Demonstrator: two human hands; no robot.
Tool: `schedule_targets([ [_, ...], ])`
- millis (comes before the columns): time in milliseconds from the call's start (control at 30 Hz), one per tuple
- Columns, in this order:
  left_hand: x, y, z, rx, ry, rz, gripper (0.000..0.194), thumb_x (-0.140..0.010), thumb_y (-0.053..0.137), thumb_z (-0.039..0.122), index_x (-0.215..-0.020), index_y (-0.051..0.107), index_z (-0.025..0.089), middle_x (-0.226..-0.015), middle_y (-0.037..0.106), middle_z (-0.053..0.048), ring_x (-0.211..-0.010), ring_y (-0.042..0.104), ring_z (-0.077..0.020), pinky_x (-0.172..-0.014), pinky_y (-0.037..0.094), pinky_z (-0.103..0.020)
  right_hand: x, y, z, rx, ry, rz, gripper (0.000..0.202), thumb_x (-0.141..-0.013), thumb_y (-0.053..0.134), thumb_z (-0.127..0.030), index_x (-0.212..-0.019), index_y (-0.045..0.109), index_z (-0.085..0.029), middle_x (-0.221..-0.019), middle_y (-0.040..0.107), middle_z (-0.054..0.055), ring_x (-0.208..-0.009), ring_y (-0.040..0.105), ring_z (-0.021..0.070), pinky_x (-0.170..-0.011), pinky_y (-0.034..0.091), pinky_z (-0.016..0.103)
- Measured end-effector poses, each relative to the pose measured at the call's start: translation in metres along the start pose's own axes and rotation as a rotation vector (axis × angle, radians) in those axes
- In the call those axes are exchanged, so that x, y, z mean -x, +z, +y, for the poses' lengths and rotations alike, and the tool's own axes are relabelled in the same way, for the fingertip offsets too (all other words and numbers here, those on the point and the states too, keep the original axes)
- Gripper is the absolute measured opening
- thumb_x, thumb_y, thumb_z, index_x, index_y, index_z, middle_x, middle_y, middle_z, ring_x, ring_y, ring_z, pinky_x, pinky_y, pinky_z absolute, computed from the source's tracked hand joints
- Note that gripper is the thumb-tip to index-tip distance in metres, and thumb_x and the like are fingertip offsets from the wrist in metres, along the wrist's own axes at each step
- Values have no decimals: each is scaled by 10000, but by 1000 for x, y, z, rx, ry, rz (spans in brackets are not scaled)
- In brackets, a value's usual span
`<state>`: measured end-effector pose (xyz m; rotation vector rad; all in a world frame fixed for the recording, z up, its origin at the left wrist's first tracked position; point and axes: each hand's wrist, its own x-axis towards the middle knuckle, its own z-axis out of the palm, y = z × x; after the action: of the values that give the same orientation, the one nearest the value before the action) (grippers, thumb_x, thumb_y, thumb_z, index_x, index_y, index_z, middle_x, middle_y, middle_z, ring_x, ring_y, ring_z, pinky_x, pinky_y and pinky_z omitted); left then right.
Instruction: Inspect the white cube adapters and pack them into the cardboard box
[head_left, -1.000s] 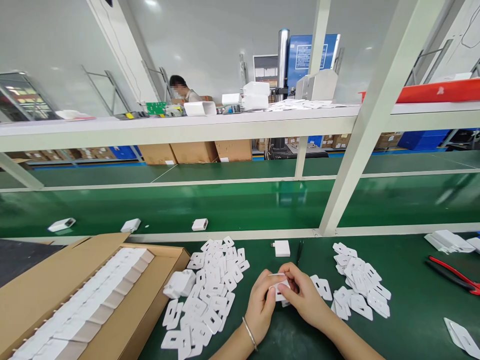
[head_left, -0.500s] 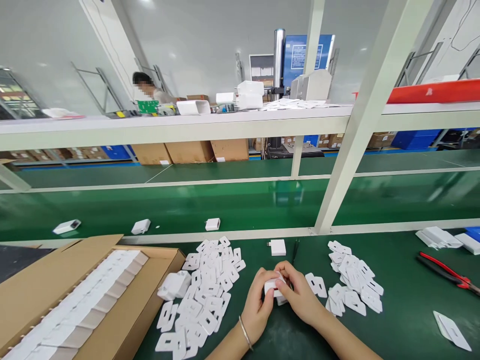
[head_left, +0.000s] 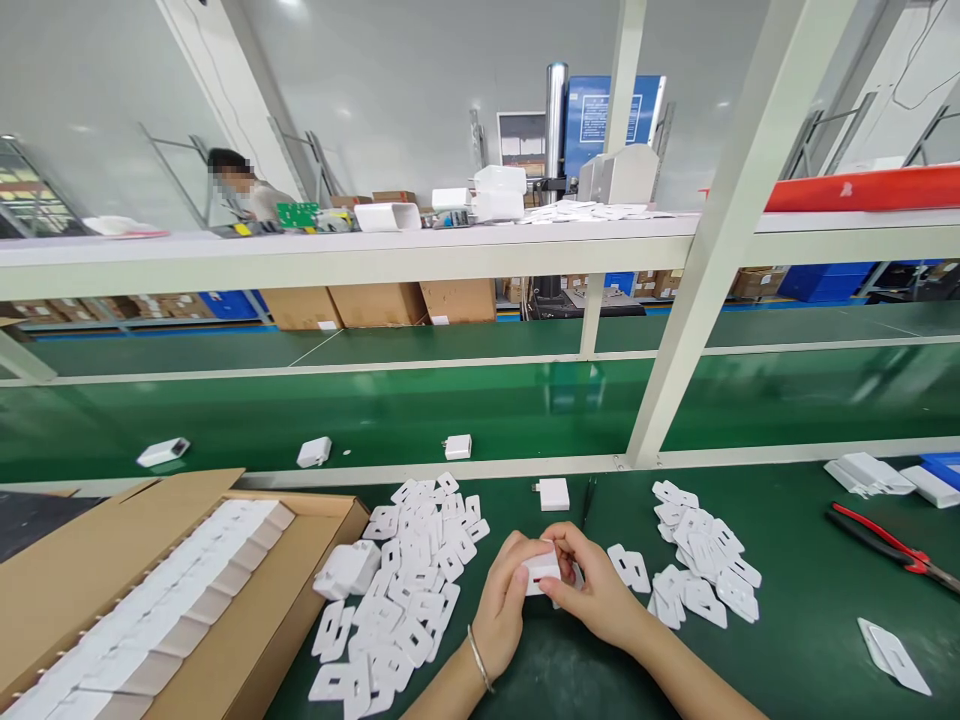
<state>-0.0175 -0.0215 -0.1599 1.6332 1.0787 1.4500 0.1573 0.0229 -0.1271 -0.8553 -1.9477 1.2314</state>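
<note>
Near the front middle of the green table, my left hand (head_left: 504, 598) and my right hand (head_left: 598, 592) both grip a small white adapter housing (head_left: 541, 572) with a dark red slot on its face. Part of another white piece shows behind my right fingers. Just beyond my hands lies a white adapter (head_left: 554, 494) with a plug at its left end. Flat white cover plates (head_left: 420, 590) are heaped to the left of my hands, and a smaller heap of plates (head_left: 701, 550) is at the right. Two or so plates (head_left: 628, 568) lie close to my right hand.
A cardboard box (head_left: 292, 590) with white units stands at the left. Red-handled pliers (head_left: 885, 540) lie at the right. Black tweezers (head_left: 589, 500) are behind my hands. White adapters (head_left: 314, 452) sit on the green conveyor (head_left: 480, 400). A person (head_left: 247, 190) is beyond the shelf (head_left: 360, 262).
The adapters on the conveyor have moved right. My hands have turned the white housing slightly, so its slotted face shows more. The person in the background has shifted left.
</note>
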Motion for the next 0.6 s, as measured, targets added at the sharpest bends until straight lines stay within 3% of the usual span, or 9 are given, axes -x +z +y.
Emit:
schedule_targets([
  [100,-3,-1,2,-34,51,6,459,-1091,370,455,-1159,753,211,-960,624,-85,-897,592,-235,-778,503,-351,1,0,-1,9,-11,-22,269,-946,645,-421,-1119,546,-241,-846,530,-32,-753,474,147,-680,392,269],
  [233,-4,-2,2,-102,119,-12,411,-1090,402,415,-1174,754,220,-962,636,-87,-884,593,-225,-766,499,-334,1,0,0,-73,-27,-65,328,-1010,536,-537,-1145,529,-238,-894,564,-11,-756,495,149,-699,404,283],
  [367,-2,-3,2,-143,170,-36,397,-1093,401,401,-1191,749,236,-961,633,-86,-870,579,-219,-748,501,-326,2,0,2,-82,-16,-41,342,-1000,571,-562,-1096,555,-235,-830,537,-29,-723,463,137,-661,368,267],
  [467,0,-4,-1,-177,201,-36,382,-1094,396,399,-1236,728,274,-965,614,-75,-869,576,-218,-738,503,-324,2,0,3,-84,-27,-39,327,-999,592,-537,-1137,573,-241,-865,585,-15,-749,514,146,-675,407,267],
  [600,0,-8,-10,-218,183,19,417,-1077,463,383,-1491,502,349,-1215,598,-92,-1048,600,-246,-873,517,-381,0,-1,3,-32,-87,16,375,-1011,593,-473,-1309,539,-252,-1135,660,67,-979,633,210,-870,514,336],
])
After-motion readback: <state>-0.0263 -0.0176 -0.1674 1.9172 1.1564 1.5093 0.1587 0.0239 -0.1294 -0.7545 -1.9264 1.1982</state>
